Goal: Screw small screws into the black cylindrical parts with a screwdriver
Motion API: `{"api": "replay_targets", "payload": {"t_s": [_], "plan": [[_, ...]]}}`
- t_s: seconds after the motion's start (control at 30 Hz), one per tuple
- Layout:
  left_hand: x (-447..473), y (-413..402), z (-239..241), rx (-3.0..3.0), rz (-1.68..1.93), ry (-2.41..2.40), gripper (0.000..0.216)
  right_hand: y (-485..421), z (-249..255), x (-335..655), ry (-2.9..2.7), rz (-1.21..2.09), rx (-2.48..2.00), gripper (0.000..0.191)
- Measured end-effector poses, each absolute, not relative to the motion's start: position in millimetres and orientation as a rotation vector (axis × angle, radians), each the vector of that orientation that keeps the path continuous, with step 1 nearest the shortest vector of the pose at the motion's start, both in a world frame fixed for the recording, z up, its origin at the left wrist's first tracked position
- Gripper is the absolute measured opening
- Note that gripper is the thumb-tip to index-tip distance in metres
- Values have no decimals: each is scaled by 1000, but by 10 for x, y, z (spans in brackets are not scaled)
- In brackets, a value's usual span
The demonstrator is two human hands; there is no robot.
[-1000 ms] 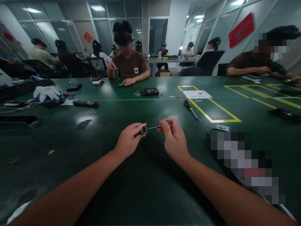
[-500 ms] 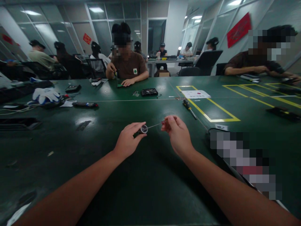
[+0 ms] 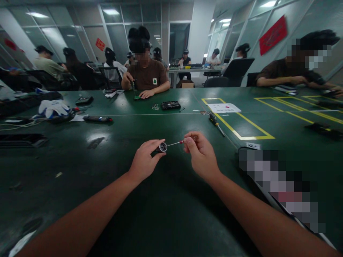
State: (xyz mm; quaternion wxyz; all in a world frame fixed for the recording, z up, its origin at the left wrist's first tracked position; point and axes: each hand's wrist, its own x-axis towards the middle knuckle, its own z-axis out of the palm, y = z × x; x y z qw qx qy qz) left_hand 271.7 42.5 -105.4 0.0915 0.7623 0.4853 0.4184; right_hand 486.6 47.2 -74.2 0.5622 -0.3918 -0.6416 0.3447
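Observation:
My left hand [image 3: 146, 159] grips a small dark round part [image 3: 163, 147] between thumb and fingers, its pale-rimmed open end turned to the right. My right hand [image 3: 202, 153] is closed on a slim screwdriver [image 3: 174, 144] with a thin metal shaft and a red collar. The shaft points left and its tip meets the round part's open end; how deep it reaches I cannot tell. Most of the screwdriver's handle is hidden by my right fingers. Both hands are held above the green table [image 3: 160, 214].
A black-and-yellow screwdriver [image 3: 216, 125] lies beyond my right hand. Farther off are a black device [image 3: 170, 105] and a paper sheet [image 3: 224, 107] by yellow tape. White gloves [image 3: 54, 108] and a dark tool [image 3: 98, 119] lie left. A co-worker [image 3: 147, 73] sits opposite.
My right fingers have shifted on the screwdriver, and its red collar now shows more clearly. My left hand and the round part have stayed nearly in place.

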Motion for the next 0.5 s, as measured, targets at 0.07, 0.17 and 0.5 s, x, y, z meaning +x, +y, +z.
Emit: {"api": "replay_targets", "payload": {"t_s": [0.07, 0.17, 0.5], "plan": [[2712, 432, -1059, 2264, 1237, 1441, 43, 444, -726, 4859, -1542, 851, -889, 26], [2715, 439, -1063, 2276, 1225, 1427, 39, 419, -709, 4843, -1563, 855, -905, 35], [2693, 439, -1073, 2228, 1267, 1444, 41, 497, -800, 4791, -1377, 953, -910, 19]]}}
